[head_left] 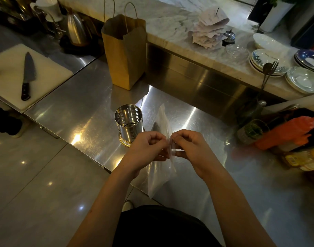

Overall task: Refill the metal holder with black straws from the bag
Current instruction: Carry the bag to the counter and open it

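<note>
A perforated metal holder (129,122) stands upright on the steel counter (84,111), and nothing shows inside it. Just in front of it, both hands hold a clear plastic bag (163,122) edge-on above the counter. My left hand (146,147) pinches one side of the bag's top edge, and my right hand (190,148) pinches the other side. A dark shape, likely the black straws (156,127), shows faintly through the plastic behind my fingers. The bag's lower part hangs down between my wrists.
A brown paper bag (125,52) stands behind the holder. A knife (27,75) lies on a white cutting board (51,72) at the left. Stacked plates (270,61) sit on the marble ledge at the right. Orange and yellow items (286,132) crowd the right counter edge.
</note>
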A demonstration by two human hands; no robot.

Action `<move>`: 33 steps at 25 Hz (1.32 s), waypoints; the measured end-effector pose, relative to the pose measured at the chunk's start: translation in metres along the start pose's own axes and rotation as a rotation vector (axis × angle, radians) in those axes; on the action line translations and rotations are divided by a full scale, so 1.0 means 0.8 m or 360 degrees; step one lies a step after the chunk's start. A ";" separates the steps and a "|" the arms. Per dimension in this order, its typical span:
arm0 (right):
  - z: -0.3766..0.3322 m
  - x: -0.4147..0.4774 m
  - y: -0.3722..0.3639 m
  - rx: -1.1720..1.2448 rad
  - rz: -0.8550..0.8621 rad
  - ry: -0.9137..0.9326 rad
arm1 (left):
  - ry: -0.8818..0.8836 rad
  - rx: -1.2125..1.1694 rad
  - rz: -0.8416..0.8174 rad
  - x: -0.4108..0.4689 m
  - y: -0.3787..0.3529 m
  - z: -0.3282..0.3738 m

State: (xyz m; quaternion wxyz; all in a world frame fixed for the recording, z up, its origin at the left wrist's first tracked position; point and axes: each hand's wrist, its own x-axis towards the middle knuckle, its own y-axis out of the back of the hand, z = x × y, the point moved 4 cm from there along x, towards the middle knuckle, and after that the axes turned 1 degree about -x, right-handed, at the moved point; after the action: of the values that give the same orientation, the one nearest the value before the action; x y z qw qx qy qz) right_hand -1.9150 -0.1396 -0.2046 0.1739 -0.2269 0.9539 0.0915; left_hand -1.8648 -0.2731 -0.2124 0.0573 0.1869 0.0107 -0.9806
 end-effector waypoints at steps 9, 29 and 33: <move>0.005 -0.002 -0.004 0.0019 0.0017 -0.0041 | -0.0557 0.0760 0.0098 0.000 -0.015 0.004; -0.013 -0.012 -0.031 -0.0047 0.0272 0.0256 | -0.0705 0.0163 0.0431 -0.008 -0.028 0.012; -0.015 -0.014 -0.037 -0.0004 0.0431 0.0298 | -0.0723 0.0030 0.0545 -0.011 -0.032 0.014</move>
State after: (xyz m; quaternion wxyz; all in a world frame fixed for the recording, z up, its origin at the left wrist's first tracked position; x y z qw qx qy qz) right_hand -1.8950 -0.1643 -0.1918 0.0702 -0.1041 0.9877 0.0937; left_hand -1.8642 -0.2473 -0.1988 0.2213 -0.0382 -0.0433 -0.9735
